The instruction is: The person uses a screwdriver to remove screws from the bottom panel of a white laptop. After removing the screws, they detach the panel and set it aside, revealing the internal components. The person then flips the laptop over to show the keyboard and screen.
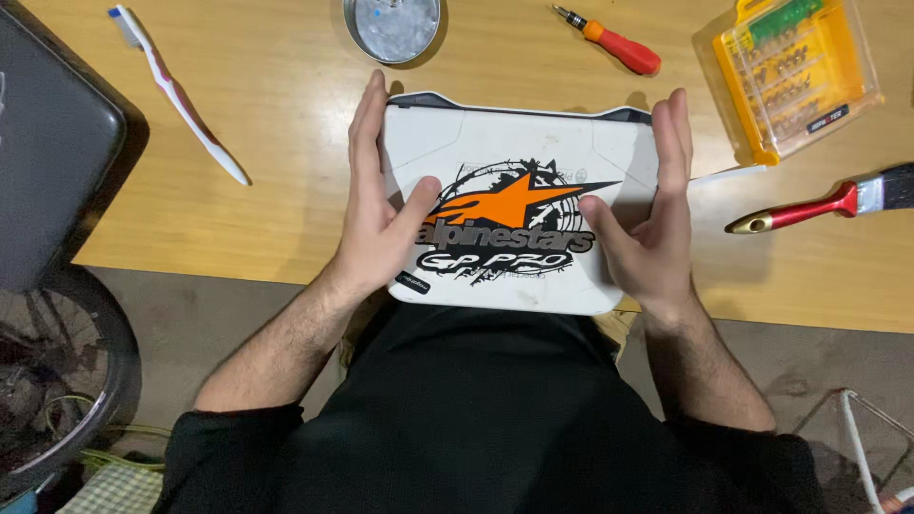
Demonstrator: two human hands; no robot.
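The person is holding a white, closed plastic laptop with an orange-and-black star sticker [519, 219] at the near edge of the wooden desk [286, 143]. The left hand [376, 209] is gripping its left side, fingers straight, thumb lying across the lid. The right hand [657, 224] is gripping the right side the same way. Toward the far edge are lying a round metal tin [392, 27], an orange-handled screwdriver [614, 40] and a white toothbrush [176, 90]. Near the right edge are lying a yellow bit case [795, 71] and a red-handled paintbrush [824, 202].
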